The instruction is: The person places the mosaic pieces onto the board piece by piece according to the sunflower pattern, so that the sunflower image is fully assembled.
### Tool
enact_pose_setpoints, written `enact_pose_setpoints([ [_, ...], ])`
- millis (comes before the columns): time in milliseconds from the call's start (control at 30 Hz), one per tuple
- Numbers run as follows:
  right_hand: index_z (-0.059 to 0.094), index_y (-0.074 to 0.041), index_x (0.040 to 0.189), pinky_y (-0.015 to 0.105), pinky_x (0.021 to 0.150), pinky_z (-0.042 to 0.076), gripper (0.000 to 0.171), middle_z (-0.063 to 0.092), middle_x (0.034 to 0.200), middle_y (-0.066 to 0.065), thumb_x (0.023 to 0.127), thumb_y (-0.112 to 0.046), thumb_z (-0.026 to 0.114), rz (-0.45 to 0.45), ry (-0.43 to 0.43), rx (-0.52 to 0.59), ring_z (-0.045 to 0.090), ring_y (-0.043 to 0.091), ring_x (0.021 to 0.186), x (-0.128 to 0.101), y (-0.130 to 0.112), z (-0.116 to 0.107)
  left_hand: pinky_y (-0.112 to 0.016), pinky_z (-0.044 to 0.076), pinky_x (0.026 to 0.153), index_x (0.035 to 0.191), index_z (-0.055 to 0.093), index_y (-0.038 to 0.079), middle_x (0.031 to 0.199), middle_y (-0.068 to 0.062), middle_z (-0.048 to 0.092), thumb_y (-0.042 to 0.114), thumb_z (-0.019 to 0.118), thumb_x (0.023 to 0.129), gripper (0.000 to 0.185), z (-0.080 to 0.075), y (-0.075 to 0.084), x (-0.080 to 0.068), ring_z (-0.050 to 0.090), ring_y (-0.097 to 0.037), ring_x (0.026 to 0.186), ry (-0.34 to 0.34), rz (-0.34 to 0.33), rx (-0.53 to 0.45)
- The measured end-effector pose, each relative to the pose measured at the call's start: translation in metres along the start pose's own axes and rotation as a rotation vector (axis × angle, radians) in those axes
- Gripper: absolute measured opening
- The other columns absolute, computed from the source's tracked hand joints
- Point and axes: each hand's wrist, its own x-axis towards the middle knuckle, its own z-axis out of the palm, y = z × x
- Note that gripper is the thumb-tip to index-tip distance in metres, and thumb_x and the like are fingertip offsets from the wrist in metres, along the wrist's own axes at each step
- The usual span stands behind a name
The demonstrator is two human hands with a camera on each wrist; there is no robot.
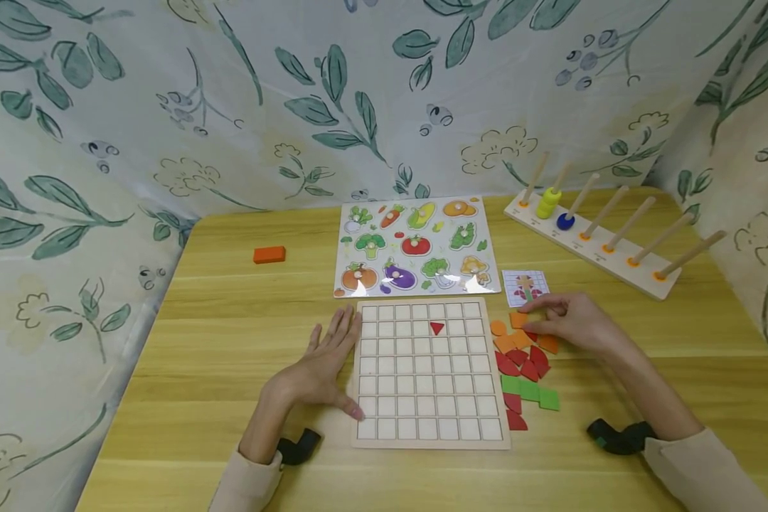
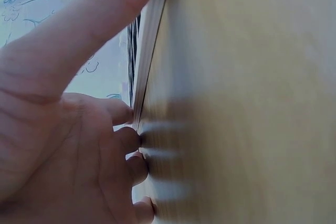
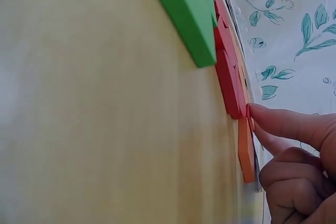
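Observation:
A wooden grid board (image 1: 432, 445) lies on the table with a red triangle (image 1: 437, 328) in one of its upper cells. My left hand (image 1: 316, 366) rests along the board's left edge, fingers spread, thumb on the lower left rim; the left wrist view shows its fingertips (image 2: 137, 169) on the table beside that edge. To the board's right, my right hand (image 1: 579, 323) pinches an orange square (image 1: 518, 320) between thumb and index finger, the other fingers curled. Around it lie several orange pieces (image 1: 504, 344), red pieces (image 1: 507, 364) and green squares (image 1: 529, 390).
A small pattern card (image 1: 526, 287) lies above the loose pieces. Behind the board is a vegetable puzzle (image 1: 416, 246). A peg stand (image 1: 592, 245) with yellow and blue rings is at the back right. An orange block (image 1: 269, 254) sits at the back left.

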Motion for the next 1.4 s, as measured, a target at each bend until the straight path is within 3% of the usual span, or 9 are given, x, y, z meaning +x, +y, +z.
enact_pose_setpoints([
  [767, 0.07, -0.003, 0.124, 0.027, 0.051, 0.026, 0.045, 0.032, 0.063, -0.005, 0.088, -0.026, 0.082, -0.009, -0.045, 0.023, 0.032, 0.01, 0.056, -0.0004, -0.0023, -0.0048, -0.064, -0.011, 0.128, 0.165, -0.012, 0.007, 0.171, -0.012, -0.025, 0.052, 0.096, 0.062, 0.155, -0.0005, -0.0017, 0.0002, -0.02, -0.033, 0.16, 0.01, 0.019, 0.016],
  [1400, 0.072, -0.004, 0.126, 0.027, 0.048, 0.025, 0.052, 0.031, 0.063, -0.004, 0.085, -0.033, 0.086, 0.006, -0.017, 0.006, 0.031, 0.012, 0.054, -0.0018, 0.0013, -0.0053, -0.064, -0.009, 0.128, 0.165, -0.011, 0.007, 0.172, -0.012, -0.024, 0.052, 0.096, 0.063, 0.154, -0.0007, -0.0016, -0.0001, -0.02, -0.033, 0.161, 0.007, 0.021, 0.012],
])
